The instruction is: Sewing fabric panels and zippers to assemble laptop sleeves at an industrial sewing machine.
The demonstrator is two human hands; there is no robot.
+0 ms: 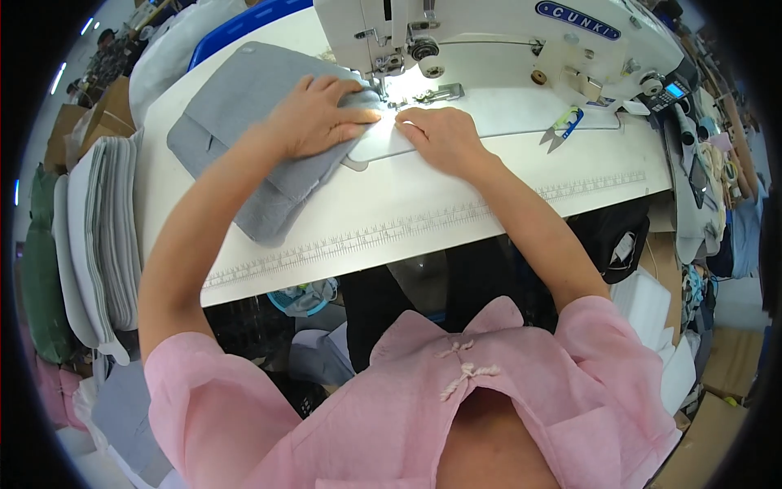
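Here's the table (570, 155), white and smooth, spreading out wide in front of me, and across its far side sits the sewing machine (489, 33), its lamp blazing down at the needle. Off the left edge there's a stack of folded cloth (106, 236), pale and grey, bending softly over itself.

Now the grey cloth piece (244, 98)! It lies on the table left of the needle, set at a slant, its right end up by the presser foot and its lowest corner near the printed ruler scale (432, 218). Layered, with a folded band across it and rounded corners: I'd call it light, soft and floppy, a little thick where the layers double. Nothing fragile, but it should crease if shoved from one side, and the layers could creep apart. On a top this smooth, I'd expect the whole piece to slide easily.

So where to hold? Flat and broad, I say, over the doubled part near the right edge, fingertips clear of the needle. And there's my left hand (318, 118), fingers spread, pressing down on the cloth instead of gripping it, thumb out toward the needle.

Over on the right, my right hand (444, 138) is narrow, fingers gathered, tips just right of the needle; glare there, so I can't tell whether they pinch anything. Smallest of all, the snips (562, 130) lie beyond it, well apart from the cloth.
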